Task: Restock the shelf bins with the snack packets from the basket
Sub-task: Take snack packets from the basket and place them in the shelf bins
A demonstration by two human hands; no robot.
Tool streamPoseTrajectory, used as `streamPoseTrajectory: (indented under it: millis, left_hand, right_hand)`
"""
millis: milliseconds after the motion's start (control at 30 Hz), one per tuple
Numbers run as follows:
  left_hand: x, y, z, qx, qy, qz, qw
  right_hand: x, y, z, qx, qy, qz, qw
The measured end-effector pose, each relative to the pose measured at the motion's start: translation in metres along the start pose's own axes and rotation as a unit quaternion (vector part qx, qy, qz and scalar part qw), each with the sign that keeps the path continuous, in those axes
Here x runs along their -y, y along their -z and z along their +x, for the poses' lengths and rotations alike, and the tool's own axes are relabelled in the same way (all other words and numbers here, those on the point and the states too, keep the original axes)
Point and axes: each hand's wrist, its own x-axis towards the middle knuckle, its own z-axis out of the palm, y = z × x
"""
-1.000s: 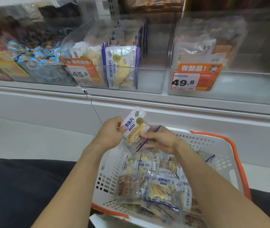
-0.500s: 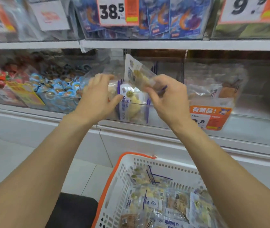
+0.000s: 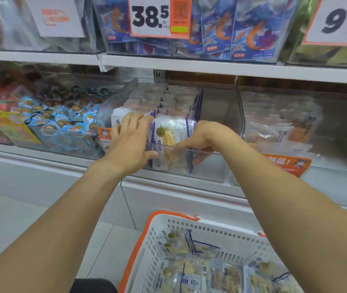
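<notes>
One clear snack packet with blue edging and pale yellow strips inside (image 3: 171, 142) stands upright at the front of the clear plastic shelf bin (image 3: 210, 166), so the placing step looks nearly done. The right hand (image 3: 206, 138) reaches over the bin's front wall, fingers curled at the packet's right edge; whether it truly pinches it I cannot tell. The left hand (image 3: 129, 140) lies flat, fingers straight, pressing the neighbouring packets back. Next should come letting go and reaching down to the white basket with orange rim (image 3: 138, 246), where more packets (image 3: 191, 278) lie. Price cards above read 38.5 (image 3: 150, 15) and 9.9 (image 3: 342, 20).
</notes>
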Motion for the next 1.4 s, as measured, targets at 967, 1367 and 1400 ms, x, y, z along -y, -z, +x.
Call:
streamPoseTrajectory:
  millis: [967,1367,1400]
  left_hand:
    - [-0.047,-0.049,-0.087,-0.236,-0.009,-0.242,0.941]
    - [-0.066,-0.231,-0.274,0.446,0.294,-0.112,0.838]
    - [-0.067,-0.24,-0.28,0.463,0.301,-0.117,0.825]
  right_hand:
    - [-0.04,-0.07,-0.062,-0.441,0.426,0.143,0.777]
    - [-0.262,-0.332,-0.065,-0.015,0.003,0.133,0.991]
    - [-0.267,-0.339,-0.066,0.012,-0.025,0.139,0.99]
